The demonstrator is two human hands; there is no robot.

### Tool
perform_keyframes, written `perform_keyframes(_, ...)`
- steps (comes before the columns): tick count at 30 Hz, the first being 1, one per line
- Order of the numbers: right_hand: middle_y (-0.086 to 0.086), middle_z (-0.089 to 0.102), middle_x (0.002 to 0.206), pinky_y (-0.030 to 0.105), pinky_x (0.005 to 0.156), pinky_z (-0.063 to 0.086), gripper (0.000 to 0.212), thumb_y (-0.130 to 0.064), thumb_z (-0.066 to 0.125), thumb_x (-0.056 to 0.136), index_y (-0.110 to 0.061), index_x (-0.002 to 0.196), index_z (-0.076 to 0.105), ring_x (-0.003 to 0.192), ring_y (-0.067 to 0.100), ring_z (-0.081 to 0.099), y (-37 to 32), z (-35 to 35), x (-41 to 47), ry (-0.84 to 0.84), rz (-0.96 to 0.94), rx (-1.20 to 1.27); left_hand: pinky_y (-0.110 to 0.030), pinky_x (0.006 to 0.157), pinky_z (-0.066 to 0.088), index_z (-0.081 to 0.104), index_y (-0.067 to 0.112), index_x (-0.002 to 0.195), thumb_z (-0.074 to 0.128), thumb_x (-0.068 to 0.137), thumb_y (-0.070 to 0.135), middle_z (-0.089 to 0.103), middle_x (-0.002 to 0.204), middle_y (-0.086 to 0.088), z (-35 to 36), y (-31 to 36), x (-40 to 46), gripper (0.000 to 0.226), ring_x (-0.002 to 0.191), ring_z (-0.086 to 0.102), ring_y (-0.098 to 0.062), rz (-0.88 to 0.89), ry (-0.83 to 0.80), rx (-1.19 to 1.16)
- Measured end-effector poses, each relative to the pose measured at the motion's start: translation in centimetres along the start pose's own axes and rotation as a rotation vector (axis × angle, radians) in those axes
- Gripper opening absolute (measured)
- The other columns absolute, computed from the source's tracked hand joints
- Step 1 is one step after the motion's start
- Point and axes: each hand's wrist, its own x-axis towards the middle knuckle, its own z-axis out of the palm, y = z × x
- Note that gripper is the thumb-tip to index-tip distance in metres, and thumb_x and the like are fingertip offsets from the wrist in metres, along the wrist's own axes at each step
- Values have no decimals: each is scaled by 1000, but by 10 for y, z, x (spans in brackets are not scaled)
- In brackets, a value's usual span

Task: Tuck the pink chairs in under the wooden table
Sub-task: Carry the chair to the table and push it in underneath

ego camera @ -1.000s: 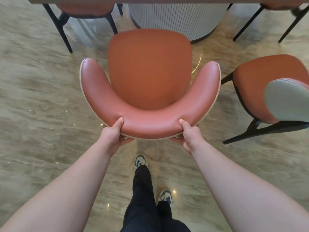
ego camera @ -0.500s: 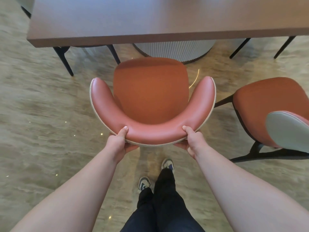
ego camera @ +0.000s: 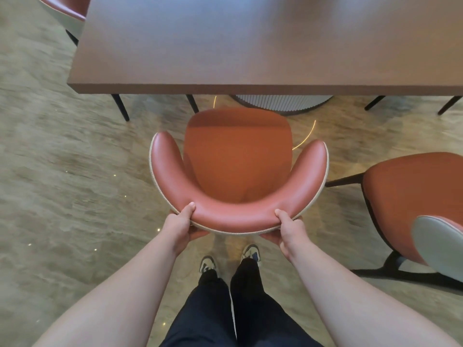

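Note:
A pink chair with a curved backrest stands right in front of me, its seat's front edge close to the near edge of the wooden table. My left hand grips the backrest's rear left and my right hand grips its rear right, thumbs on top. A second pink chair stands to the right, away from the table and turned sideways. At the table's far left corner, part of a third pink chair shows.
Under the table stand a ribbed grey round pedestal and black legs of chairs tucked in on the far side. The floor is glossy beige stone. My feet stand just behind the held chair.
The held chair has slid forward toward the table with both hands on its backrest. I have stepped after it, and much more of the tabletop is in view.

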Motion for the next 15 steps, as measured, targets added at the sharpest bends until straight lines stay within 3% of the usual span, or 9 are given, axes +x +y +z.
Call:
perform_keyframes(12,19,68,112,50,62,62,25,-24,67,96,-13,111,50,91,40,73,-17,9,-8,12,34,-33,-50,69,63,55,-8,121,69,96,31,73,109,-26,8,14,1,49,90,77,-36,-75,-17,9)
perform_keyframes(15,17,66,121,49,78,62,34,-32,63,99,-8,120,50,102,36,70,-20,10,-18,10,21,-72,-46,71,62,51,-8,126,67,97,35,69,119,-26,11,23,-7,54,101,73,-39,-54,-12,79)
